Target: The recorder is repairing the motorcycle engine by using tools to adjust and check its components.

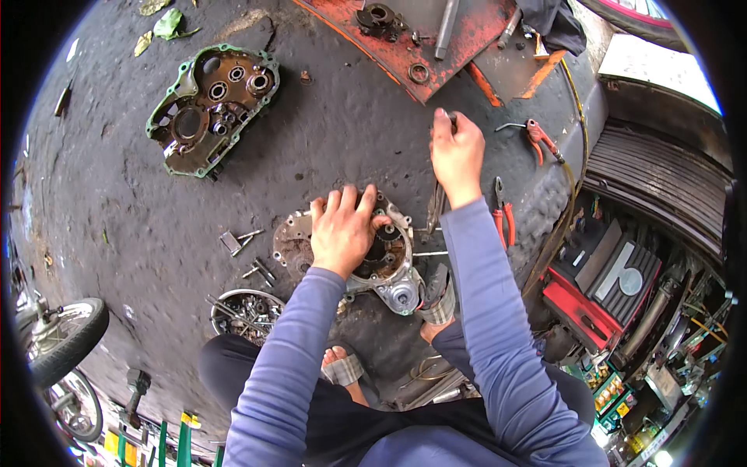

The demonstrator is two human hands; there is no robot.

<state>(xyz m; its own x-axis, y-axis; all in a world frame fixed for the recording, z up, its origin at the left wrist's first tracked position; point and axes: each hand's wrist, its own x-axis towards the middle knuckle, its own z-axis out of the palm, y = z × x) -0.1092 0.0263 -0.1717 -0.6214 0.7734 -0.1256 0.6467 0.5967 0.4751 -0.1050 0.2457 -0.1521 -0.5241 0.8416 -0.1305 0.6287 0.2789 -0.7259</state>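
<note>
My left hand (346, 229) grips a metal engine casing (292, 249), fingers spread and bent over its upper part, near the round opening; a silver round housing juts from its lower right. Just right of the casing, my right hand (455, 156) is closed on a long dark metal tool (436, 214) pointing down beside it. Red-handled pliers (506, 222) lie to the right, and a red air blow gun (541, 140) with a hose is higher up. Small metal pins (261, 271) and a round bowl of bolts (243, 311) sit lower left of the casing.
A second casing (233, 117) with green gasket edge lies upper left. A red metal plate (405, 62) with parts is at the top. Right are a slatted metal shutter (654, 179) and toolbox (603, 288); left, motorbike wheels (74, 342). My sandalled feet are below the casing.
</note>
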